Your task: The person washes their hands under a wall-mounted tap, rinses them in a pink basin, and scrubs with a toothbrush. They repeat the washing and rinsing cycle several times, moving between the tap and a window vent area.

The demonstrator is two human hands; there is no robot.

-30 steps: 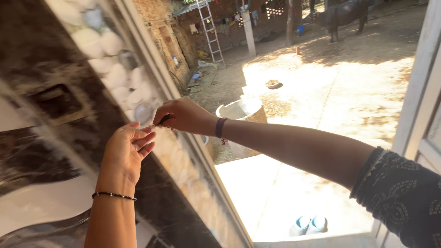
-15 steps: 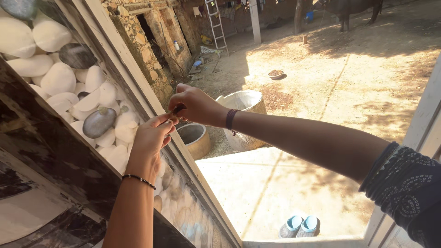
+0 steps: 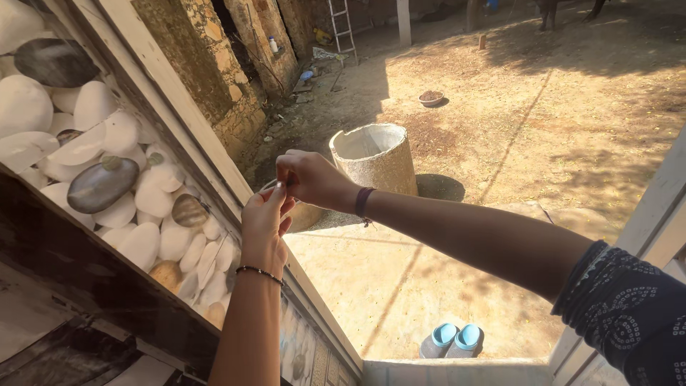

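From the head camera I see my left hand (image 3: 263,218) raised with its fingertips pinched together, and my right hand (image 3: 309,177) meeting it from the other side, closed in a pinch also. Between the two pinches there is a very small thing (image 3: 281,187); I cannot tell what it is, it is almost hidden by my fingers. It sits just in front of the door frame (image 3: 168,93), beside the wall panel of white and grey pebbles (image 3: 107,186).

To do this well, I think I should keep both pinches firm and close, and move slowly, because such a small piece can slip easily.

Compared with half a second ago, my hands are lower in the view, and the concrete cylinder (image 3: 375,159) outside shows more fully.
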